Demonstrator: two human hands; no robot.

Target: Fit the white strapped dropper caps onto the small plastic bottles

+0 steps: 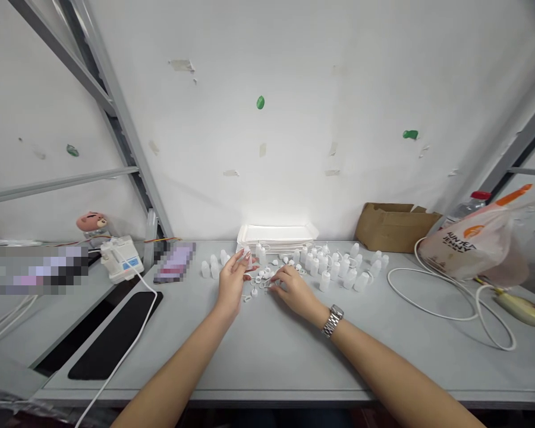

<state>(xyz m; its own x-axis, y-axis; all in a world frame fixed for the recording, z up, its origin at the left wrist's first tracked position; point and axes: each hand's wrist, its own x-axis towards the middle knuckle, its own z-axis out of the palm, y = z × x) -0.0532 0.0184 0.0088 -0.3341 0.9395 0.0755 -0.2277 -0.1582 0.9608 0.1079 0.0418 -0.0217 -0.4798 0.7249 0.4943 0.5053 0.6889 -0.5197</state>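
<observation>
In the head view, my left hand (232, 279) is closed around a small translucent white dropper bottle (246, 257), held upright just above the table. My right hand (294, 291) reaches into a loose pile of small white caps (262, 276) with ring-shaped straps. Its thumb and forefinger are bent together at the pile's right edge, on what looks like one looped cap. Several white squeeze bottles (324, 281) stand in a group to the right of the pile. A few more bottles (205, 269) stand to the left of my left hand.
Behind the bottles a stack of white trays (279, 233) leans by the wall. A brown cardboard box (395, 229), a plastic bag (470, 244) and a looped white cable (428, 314) lie to the right. A phone (175, 263), a power strip (121, 260) and a black pad (116, 336) occupy the left.
</observation>
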